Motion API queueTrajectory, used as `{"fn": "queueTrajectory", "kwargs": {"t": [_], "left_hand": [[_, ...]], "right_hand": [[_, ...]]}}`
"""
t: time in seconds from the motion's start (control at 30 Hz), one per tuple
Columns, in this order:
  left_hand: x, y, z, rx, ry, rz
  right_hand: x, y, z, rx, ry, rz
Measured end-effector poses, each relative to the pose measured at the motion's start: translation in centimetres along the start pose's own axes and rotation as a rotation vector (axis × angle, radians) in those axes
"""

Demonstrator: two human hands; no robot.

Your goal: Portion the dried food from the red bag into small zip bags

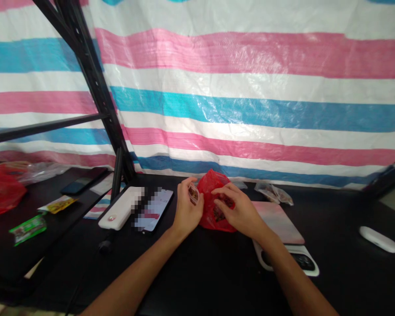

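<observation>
A red plastic bag (pixel 210 188) with dark contents sits on the black table (pixel 204 267) in front of me. My left hand (pixel 187 206) is closed on a small clear packet (pixel 194 193) at the bag's left side. My right hand (pixel 238 210) rests against the front of the bag, fingers curled into its plastic and gripping it. Both forearms reach in from the bottom edge.
Left of my hands lie a phone (pixel 153 209) and a white power bank (pixel 121 207). A pink pad (pixel 278 219) and another phone (pixel 303 262) lie at right, a white oblong device (pixel 378 239) far right. Clear packets (pixel 274 192) sit behind. A black rack post (pixel 95 83) and side shelf hold snack packets (pixel 28 228).
</observation>
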State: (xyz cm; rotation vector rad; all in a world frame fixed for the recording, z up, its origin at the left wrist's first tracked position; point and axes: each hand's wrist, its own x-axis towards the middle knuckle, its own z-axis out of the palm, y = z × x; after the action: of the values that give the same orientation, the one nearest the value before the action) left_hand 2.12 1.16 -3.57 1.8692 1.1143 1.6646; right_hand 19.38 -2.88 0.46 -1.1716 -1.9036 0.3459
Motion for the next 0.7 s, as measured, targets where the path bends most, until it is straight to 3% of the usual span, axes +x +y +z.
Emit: {"fn": "queueTrajectory", "kwargs": {"t": [0.17,0.43,0.57,0.7], "left_hand": [[-0.8,-0.1,-0.1,0.108,-0.141,0.208],[-0.8,-0.1,-0.2,0.111,-0.149,0.241],[-0.8,0.0,0.1,0.065,-0.143,0.206],[-1.1,0.2,0.3,0.007,-0.258,0.136]], "right_hand": [[-0.3,-1.0,1.4,0.019,-0.03,0.013],[-0.4,-2.0,1.5,0.023,-0.052,-0.062],[-0.1,-1.8,0.8,0.129,0.164,-0.003],[0.5,-0.7,-0.2,0.167,0.369,0.053]]}}
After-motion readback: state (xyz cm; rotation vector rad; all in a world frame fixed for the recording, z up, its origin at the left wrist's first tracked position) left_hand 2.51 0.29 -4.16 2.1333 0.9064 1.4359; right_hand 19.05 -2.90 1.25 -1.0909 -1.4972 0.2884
